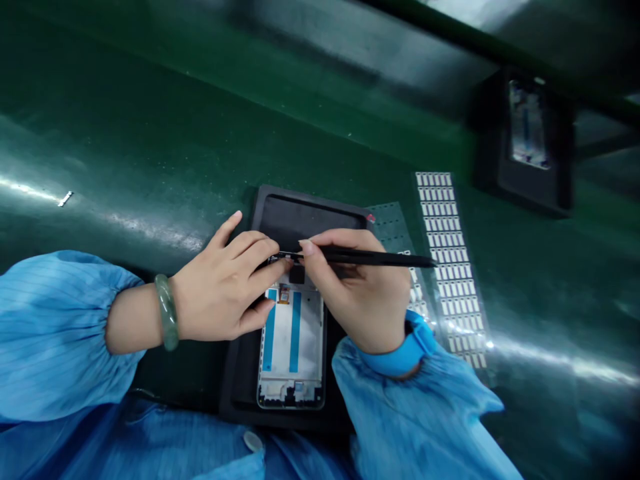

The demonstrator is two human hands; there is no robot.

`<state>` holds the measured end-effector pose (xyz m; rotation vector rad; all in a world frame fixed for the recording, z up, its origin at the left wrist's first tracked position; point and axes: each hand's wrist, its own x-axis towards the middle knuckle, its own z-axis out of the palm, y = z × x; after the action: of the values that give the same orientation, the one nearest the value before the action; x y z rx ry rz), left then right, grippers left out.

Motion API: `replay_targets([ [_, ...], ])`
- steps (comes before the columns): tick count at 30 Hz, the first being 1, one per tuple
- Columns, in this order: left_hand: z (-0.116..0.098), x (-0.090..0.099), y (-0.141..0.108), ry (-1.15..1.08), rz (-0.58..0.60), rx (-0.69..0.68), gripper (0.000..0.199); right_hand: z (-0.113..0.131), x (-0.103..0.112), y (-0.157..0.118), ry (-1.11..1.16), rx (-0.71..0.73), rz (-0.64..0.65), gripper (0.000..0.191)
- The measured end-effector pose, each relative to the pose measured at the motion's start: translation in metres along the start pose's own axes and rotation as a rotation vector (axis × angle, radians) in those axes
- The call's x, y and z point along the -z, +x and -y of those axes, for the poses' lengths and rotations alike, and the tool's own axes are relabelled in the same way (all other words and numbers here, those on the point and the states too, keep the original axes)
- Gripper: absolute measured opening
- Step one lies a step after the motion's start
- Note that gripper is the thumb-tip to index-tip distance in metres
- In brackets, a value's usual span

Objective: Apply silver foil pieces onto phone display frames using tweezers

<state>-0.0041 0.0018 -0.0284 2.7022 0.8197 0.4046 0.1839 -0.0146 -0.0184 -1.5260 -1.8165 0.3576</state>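
Green and glossy, the surface (150,153) fills my head view, blurring toward the far edge. On it, close to the body, is a black tray (280,191), and in its near part lies the opened phone (310,340), back up. Its long axis runs away from the body, almost straight up my view, while the tweezers (380,257) lie crosswise, close to square with it, over its far end.

From both sets of fingers, most of the phone lies back toward the body. The left hand (225,287) reaches in from the left and is the nearer: its forefinger and middle finger bend onto the far end, touching it. I cannot tell whether they pinch anything there. The right hand (370,287) comes from the right, thumb and forefinger clamped on the tweezers, whose thin end points at the left fingertips.

That meeting place is my poor spot: fingertips cover the phone's far left corner, and I cannot make out whether the tweezers hold a part. The right hand and sleeve hide some of the near sheet (393,223); the farther sheet (450,267) shows its rows of small parts. Upper right, a dark box (530,193) with another phone (529,127) is too smeared for detail.
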Motion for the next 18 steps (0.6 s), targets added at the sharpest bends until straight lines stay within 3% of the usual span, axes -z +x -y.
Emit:
replay_targets([
  [18, 0.0005, -0.0009, -0.0006, -0.010, 0.005, 0.000, 0.041, -0.0019, 0.0032, 0.0087, 0.008, 0.042, 0.113, 0.006],
])
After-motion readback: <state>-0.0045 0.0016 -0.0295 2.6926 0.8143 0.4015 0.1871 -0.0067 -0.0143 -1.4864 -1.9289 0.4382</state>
